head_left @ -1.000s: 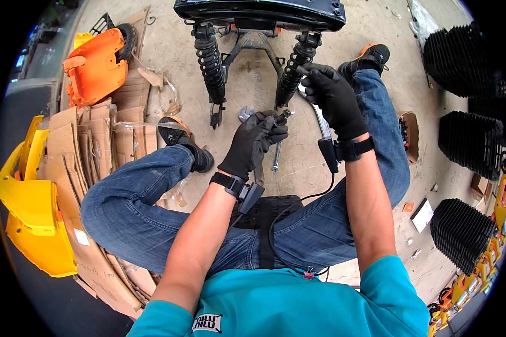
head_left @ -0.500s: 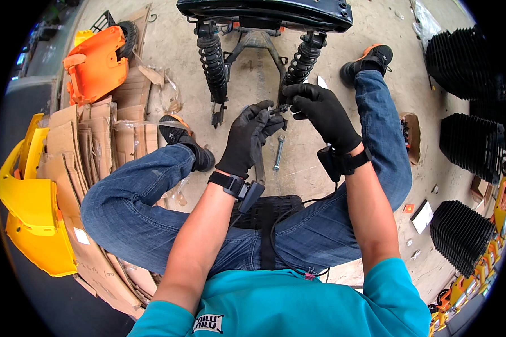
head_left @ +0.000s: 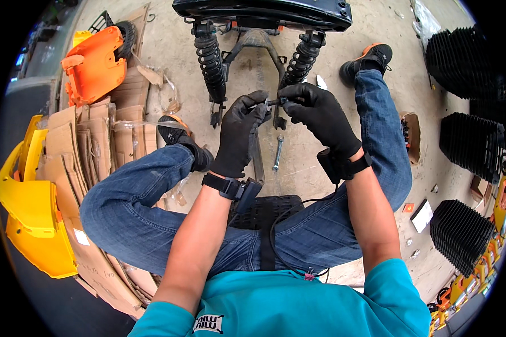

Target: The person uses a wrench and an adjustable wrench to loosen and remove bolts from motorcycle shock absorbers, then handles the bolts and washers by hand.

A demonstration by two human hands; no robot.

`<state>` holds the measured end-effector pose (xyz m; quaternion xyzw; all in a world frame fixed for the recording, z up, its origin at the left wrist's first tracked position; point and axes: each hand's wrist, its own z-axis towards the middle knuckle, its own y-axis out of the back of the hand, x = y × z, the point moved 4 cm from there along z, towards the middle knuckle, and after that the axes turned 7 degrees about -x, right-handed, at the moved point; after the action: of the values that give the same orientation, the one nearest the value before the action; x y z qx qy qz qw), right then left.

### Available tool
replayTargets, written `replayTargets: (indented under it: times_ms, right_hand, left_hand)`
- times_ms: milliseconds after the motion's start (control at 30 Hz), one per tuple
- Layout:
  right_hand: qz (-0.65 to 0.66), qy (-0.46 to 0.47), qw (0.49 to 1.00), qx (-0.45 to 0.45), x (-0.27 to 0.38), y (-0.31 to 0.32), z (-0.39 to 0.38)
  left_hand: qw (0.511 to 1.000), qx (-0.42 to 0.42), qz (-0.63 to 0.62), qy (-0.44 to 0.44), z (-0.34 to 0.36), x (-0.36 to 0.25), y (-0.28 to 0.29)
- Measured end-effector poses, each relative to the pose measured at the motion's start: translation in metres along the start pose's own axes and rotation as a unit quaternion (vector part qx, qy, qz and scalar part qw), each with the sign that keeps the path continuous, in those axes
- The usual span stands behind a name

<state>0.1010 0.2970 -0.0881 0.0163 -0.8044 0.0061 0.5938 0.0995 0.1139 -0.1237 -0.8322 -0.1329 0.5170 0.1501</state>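
Both hands wear black gloves and meet in front of the vehicle frame. A short dark bolt (head_left: pixel 273 103) spans the gap between their fingertips. My left hand (head_left: pixel 239 129) pinches its left end, and my right hand (head_left: pixel 323 117) closes on the other end with thumb and forefinger. Whether a nut or washer is on it is too small to tell. Just above hang two black coil-spring shock absorbers, the left one (head_left: pixel 210 59) and the right one (head_left: pixel 301 59), their lower ends loose. A silver wrench (head_left: pixel 278 153) lies on the floor below my hands.
A dark bar-like tool (head_left: pixel 257 160) shows beside my left wrist. Flattened cardboard (head_left: pixel 104 126), an orange plastic panel (head_left: pixel 98 67) and yellow panels (head_left: pixel 36 208) lie to the left. Black ribbed stacks (head_left: pixel 471 146) and a small parts box (head_left: pixel 413 139) stand right.
My left hand has risen slightly and turned more upright. My right hand has shifted a little left, and the bolt now shows level between the fingertips.
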Motion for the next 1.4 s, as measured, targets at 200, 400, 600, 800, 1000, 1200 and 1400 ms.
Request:
replayTargets:
  times_ms: [200,400,600,800,1000,1200,1400]
  right_hand:
    - [0.031,0.025,0.999,-0.023,0.000,0.003,0.001]
    - [0.073,0.021,0.997,-0.024,0.003,0.002,0.001]
    - [0.069,0.023,0.997,-0.032,0.006,0.002,0.001]
    - [0.082,0.021,0.996,-0.005,0.005,-0.001,0.000]
    - [0.074,0.018,0.997,0.006,0.004,-0.002,0.002]
    - [0.100,0.013,0.995,0.003,0.001,-0.001,0.003]
    - [0.028,-0.036,0.999,-0.017,-0.017,0.010,0.011]
  left_hand:
    - [0.999,0.040,-0.015,-0.019,-0.001,-0.009,-0.008]
    - [0.999,0.045,-0.002,0.026,-0.004,-0.011,-0.014]
    - [0.996,0.063,0.032,0.055,-0.008,-0.004,-0.021]
    - [0.995,0.063,0.036,0.068,-0.009,-0.002,-0.022]
    - [0.995,0.058,0.012,0.074,-0.009,-0.003,-0.020]
    - [0.995,0.064,-0.005,0.076,-0.009,-0.001,-0.017]
    - [0.987,0.105,-0.058,0.107,-0.008,0.000,-0.013]
